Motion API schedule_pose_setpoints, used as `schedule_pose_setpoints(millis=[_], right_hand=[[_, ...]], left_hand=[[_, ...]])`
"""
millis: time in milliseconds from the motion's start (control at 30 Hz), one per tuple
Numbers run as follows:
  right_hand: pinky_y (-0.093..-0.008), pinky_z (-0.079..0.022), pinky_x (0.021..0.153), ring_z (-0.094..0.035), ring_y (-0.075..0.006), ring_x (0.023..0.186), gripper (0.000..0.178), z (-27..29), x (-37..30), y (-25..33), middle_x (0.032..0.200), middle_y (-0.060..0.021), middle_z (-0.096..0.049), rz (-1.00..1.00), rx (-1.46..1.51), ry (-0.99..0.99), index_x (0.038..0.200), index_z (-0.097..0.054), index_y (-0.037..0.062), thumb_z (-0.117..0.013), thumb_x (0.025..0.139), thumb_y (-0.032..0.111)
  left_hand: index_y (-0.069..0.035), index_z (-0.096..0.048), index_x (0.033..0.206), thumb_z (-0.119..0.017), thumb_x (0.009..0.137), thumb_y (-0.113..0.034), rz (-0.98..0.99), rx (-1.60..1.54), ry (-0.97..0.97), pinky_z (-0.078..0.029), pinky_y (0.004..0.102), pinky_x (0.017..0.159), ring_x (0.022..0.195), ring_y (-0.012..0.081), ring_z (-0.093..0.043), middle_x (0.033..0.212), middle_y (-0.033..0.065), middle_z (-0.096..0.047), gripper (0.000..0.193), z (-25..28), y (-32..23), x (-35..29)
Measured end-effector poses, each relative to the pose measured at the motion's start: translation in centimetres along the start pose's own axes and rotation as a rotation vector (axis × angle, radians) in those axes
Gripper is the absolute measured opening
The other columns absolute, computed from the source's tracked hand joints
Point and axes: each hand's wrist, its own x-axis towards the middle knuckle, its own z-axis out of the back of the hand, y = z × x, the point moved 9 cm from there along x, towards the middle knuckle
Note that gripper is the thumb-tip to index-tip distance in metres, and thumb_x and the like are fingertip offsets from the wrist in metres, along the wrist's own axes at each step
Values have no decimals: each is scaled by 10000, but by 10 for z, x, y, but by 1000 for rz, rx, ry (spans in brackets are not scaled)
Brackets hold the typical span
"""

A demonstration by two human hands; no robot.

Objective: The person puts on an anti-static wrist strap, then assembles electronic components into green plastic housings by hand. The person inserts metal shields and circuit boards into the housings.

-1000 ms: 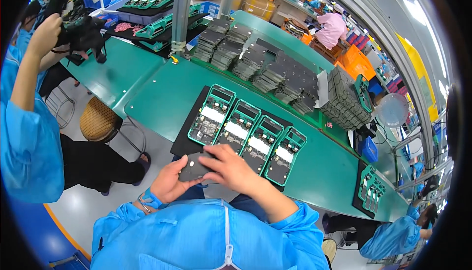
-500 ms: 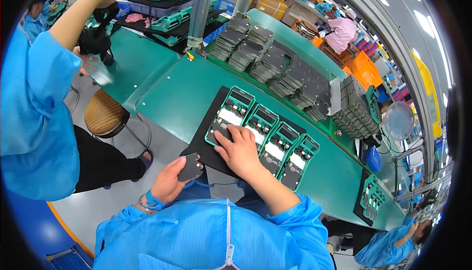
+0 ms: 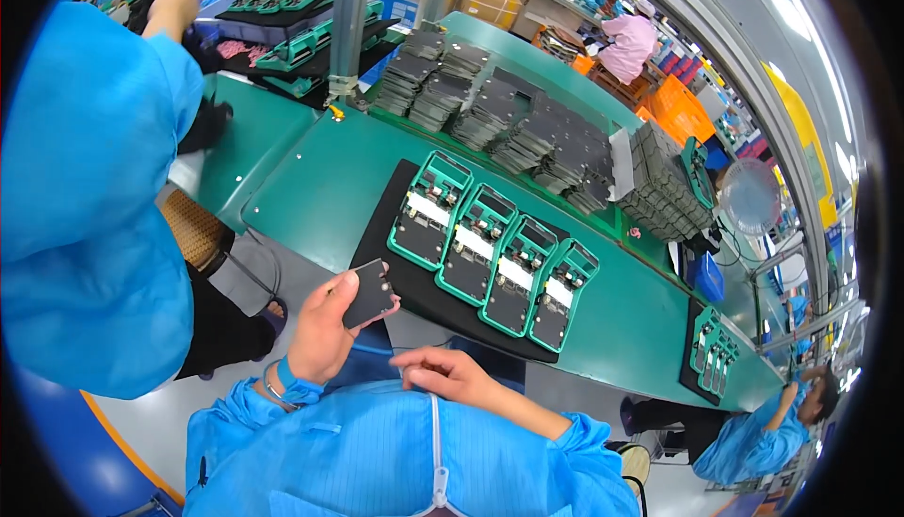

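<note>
Pinching the dark plate [image 3: 368, 297] in the left hand [image 3: 320, 329] by the black mat [image 3: 414, 291]'s near left corner, up-left of the empty right hand [image 3: 450, 378], fingers loosely bent.

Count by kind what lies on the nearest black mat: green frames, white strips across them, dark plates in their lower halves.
Green frames: 4
White strips: 4
Dark plates: 4
Total: 12

The person is wearing a bright-blue jacket [image 3: 358, 451] with fine stripes. A whitish zipper [image 3: 436, 437] is running down its front. A blue band [image 3: 298, 388] and silvery bracelet [image 3: 272, 390] are encircling the left wrist [image 3: 303, 369].
</note>
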Motion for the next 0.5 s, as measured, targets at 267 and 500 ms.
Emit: schedule_pose_setpoints(millis=[267, 500], right_hand=[[-269, -405, 717, -488, -152, 737, 494, 33, -51, -57, 838, -83, -569, 16, 1324, -383, 1228, -462, -50, -362, 962, 354], [-265, -431, 694, -509, -118, 742, 433, 51, -50, -60, 1064, -126, -630, -11, 1436, -495, 1106, -553, -22, -410, 959, 360]], left_hand=[[50, -474, 1196, -402, 970, -295, -21, -26, -4, -487, 397, 890, 930, 231, -601, 1042, 123, -581, 419, -27, -22, 0], [55, -459, 1210, -371, 982, -269, -76, -10, -39, -500, 431, 882, 960, 288, -585, 1170, 120, -532, 406, -23, -27, 1]])
